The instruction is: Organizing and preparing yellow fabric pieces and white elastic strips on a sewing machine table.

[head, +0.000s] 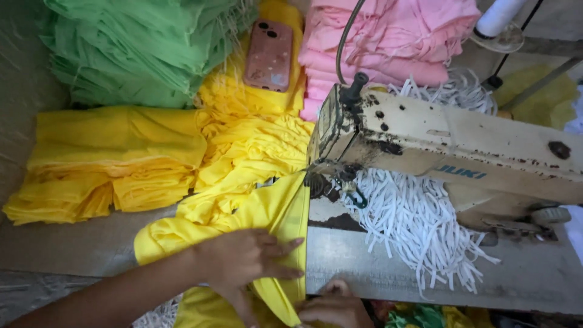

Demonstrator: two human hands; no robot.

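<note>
Left hand (246, 261) laid flat on a folded yellow cloth piece (276, 212), fingers spread and pressing down on it, not clenched — palm on the fabric, fingertips reaching toward the folded edge. Right hand (334, 307) low at the near edge, just beside that left hand, only knuckles showing; cannot tell whether clamped on the cloth's lower end or merely touching it. Cloth piece running up from under the pressing fingers to the needle area of a worn cream sewing machine (455, 143), its folded edge lying along the machine's metal bed (364, 267).

Beyond the fingertips, on the bed — a heap of short white strips (419, 228). Past the back of the left hand, a loose tumble of more yellow pieces (249, 146), then a folded yellow stack (103, 164). Well away from both hands, at the far side: a green stack (139, 48), a pink stack (388, 36), and a pink phone (268, 54) lying on yellow fabric between them. White thread spool (498, 15) at the far corner.
</note>
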